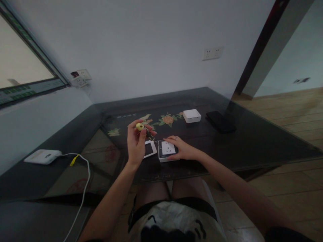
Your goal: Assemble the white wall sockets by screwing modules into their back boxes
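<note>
My left hand (136,141) is raised over the table, its fingers closed round a small object with a rounded yellow end (139,126) and a dark part (149,135); its exact kind is unclear. To the right, my right hand (182,148) grips a white wall socket (168,148) by its far and near sides. This socket lies face up on the table, its dark inner edges showing around the white face. Against its left side lies a white cover frame (150,149), partly behind my left hand.
A second white box-shaped piece (191,116) sits farther back on the dark table (202,164). Right of it lies a black phone-like object (220,121). At the left, a white device (43,156) trails a white cable (87,171) over the front edge. Wall behind.
</note>
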A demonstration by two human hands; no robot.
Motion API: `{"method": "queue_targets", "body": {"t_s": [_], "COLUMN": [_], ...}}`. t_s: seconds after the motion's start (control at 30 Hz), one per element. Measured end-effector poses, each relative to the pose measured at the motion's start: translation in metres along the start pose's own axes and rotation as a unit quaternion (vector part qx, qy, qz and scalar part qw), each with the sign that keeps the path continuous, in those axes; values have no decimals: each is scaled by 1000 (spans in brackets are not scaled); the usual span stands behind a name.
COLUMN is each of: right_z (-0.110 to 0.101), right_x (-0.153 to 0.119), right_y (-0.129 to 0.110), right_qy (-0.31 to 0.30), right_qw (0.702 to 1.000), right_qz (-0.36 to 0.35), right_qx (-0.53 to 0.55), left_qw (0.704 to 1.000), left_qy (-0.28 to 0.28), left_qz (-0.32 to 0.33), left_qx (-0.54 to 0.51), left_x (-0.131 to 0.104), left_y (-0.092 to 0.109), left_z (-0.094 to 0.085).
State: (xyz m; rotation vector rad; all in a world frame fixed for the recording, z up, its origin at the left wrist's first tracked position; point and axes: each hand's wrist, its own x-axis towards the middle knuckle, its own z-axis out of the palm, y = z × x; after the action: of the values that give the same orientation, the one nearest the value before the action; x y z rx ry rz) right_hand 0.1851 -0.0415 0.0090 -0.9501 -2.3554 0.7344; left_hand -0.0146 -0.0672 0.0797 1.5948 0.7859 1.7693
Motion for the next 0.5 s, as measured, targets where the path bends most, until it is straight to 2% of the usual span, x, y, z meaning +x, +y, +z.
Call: {"method": "queue_targets", "body": {"t_s": [0.5], "right_z": [0], "right_x": [-1], "right_y": [0], "right_qy": [1], "right_qw": [1000], "right_qz": [-1], "right_qx": [3], "left_qw": [999], "left_qy": [-30], "left_qz": [26], "left_qx": [15], "left_x": [-1], "left_y": [-3], "left_z": [-2]}}
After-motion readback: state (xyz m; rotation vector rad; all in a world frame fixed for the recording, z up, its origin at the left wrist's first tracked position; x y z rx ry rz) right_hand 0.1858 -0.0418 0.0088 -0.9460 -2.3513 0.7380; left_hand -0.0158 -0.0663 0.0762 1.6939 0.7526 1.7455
